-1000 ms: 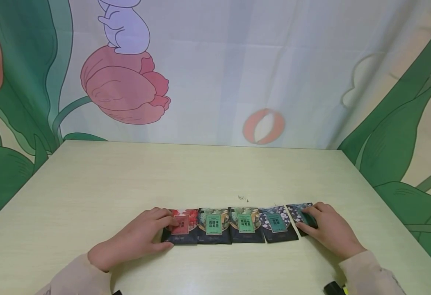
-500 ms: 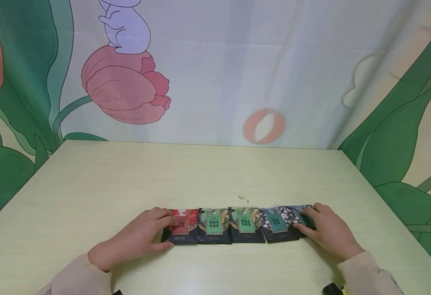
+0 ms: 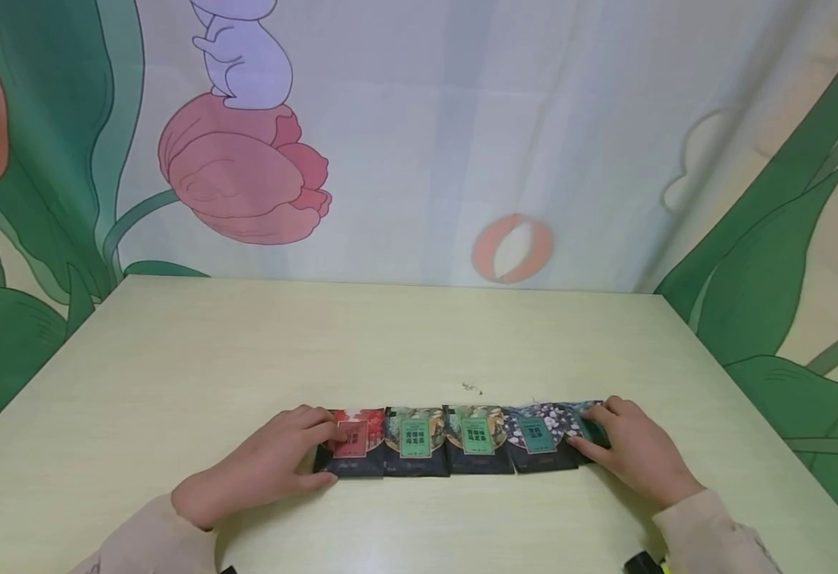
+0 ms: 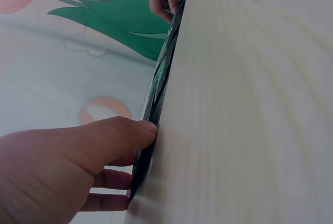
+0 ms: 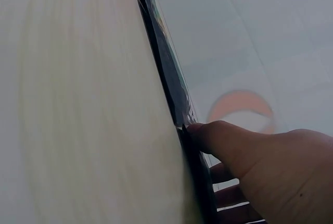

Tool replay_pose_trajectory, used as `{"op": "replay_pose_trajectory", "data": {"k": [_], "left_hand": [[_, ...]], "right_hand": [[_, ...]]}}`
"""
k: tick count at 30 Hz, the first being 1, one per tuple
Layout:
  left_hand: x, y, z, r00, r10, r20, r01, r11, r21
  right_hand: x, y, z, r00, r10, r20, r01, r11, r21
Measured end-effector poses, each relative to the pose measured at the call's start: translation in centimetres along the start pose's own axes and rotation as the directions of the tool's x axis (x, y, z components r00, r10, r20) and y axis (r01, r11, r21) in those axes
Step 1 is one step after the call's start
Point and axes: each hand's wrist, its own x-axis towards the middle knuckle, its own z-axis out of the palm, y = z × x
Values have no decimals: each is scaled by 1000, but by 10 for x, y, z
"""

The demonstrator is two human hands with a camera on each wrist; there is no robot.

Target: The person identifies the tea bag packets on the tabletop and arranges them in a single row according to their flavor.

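Several tea packets lie flat side by side in one row in the head view. At the left end is a red packet (image 3: 370,434), its left edge gripped by my left hand (image 3: 275,458), fingertips over its face. Beside it come two green-labelled packets (image 3: 415,437), then a blue flowered packet (image 3: 539,434). My right hand (image 3: 637,454) holds the end packet (image 3: 598,434), also blue, by its right side; its left edge meets the flowered one. Both wrist views show the row edge-on, with the left thumb (image 4: 148,127) and right thumb (image 5: 200,130) on it.
The pale wooden table (image 3: 390,343) runs back to a printed curtain (image 3: 404,159). Small dark marks (image 3: 472,388) lie just behind the row. A black object with a yellow part (image 3: 643,563) shows under the right sleeve (image 3: 709,530).
My right hand has slid the end packet leftward, closing the gap to the flowered packet beside it. My left hand has stayed on the red packet.
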Motion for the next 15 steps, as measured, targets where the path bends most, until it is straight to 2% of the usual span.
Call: {"op": "replay_pose_trajectory", "data": {"k": [6,10,15], "left_hand": [[2,-3,1,1000,2,-7,-2,999,35],[5,-4,4,1000,12,19,-13,999,49],[7,-3,10,999,22,44,-23,999,24]], "right_hand": [[10,0,5,1000,1,13,-1,1000,8],[7,3,11,1000,8,17,-8,1000,24],[0,6,15,999,25,37,-26,999,38]]}}
